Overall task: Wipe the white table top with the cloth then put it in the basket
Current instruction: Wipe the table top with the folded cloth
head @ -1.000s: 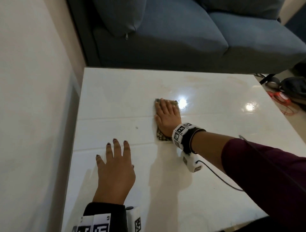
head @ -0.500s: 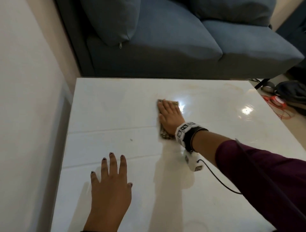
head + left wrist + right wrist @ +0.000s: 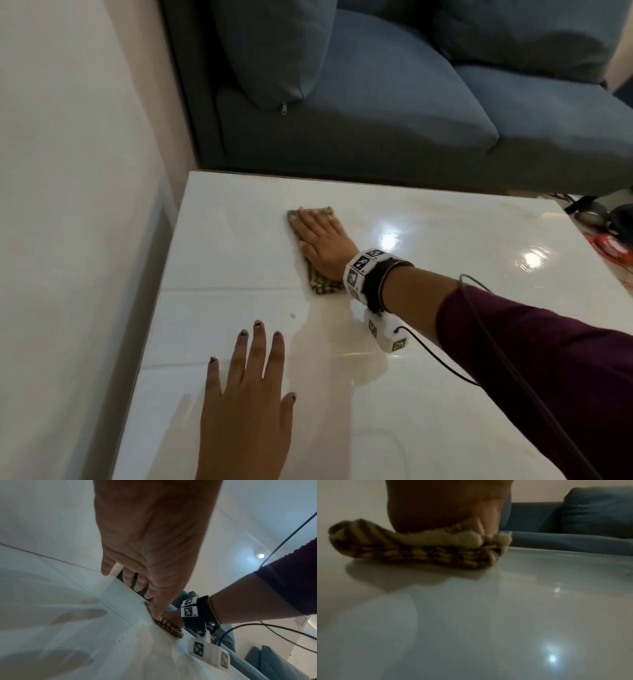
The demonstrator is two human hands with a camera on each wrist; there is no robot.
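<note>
A blue sofa point(image 3: 394, 102) fills the far side of the room, its seat cushions just behind the far edge of the white bench point(image 3: 445, 394). A pale wall point(image 3: 68, 205) runs along the bench's left side. The bench top is glossy and throws back bright spots of ceiling light; faint seams cross it from left to right.

On the floor past the bench's far right corner lies a tangle of dark and red cords point(image 3: 606, 236).

A maroon sleeve point(image 3: 548, 359) reaches in from the right, and a dark band with black-and-white square markers point(image 3: 368, 274) wraps that wrist, a thin black cable trailing back from it along the arm.

The left hand point(image 3: 250, 404) lies near the front left part of the bench, palm down, fingers straight and slightly spread, holding nothing. In the left wrist view its fingers look stretched out just over the glossy top, which mirrors them.

The right hand point(image 3: 320, 245) lies flat with straight fingers on the cloth point(image 3: 322, 287), pressing it onto the bench near the far edge, left of the middle. The cloth is a small folded piece with a brown and tan pattern; its edges show beyond the fingertips and below the heel of the hand. In the right wrist view the folded cloth point(image 3: 419, 550) is squashed under the palm, touching the bench.
</note>
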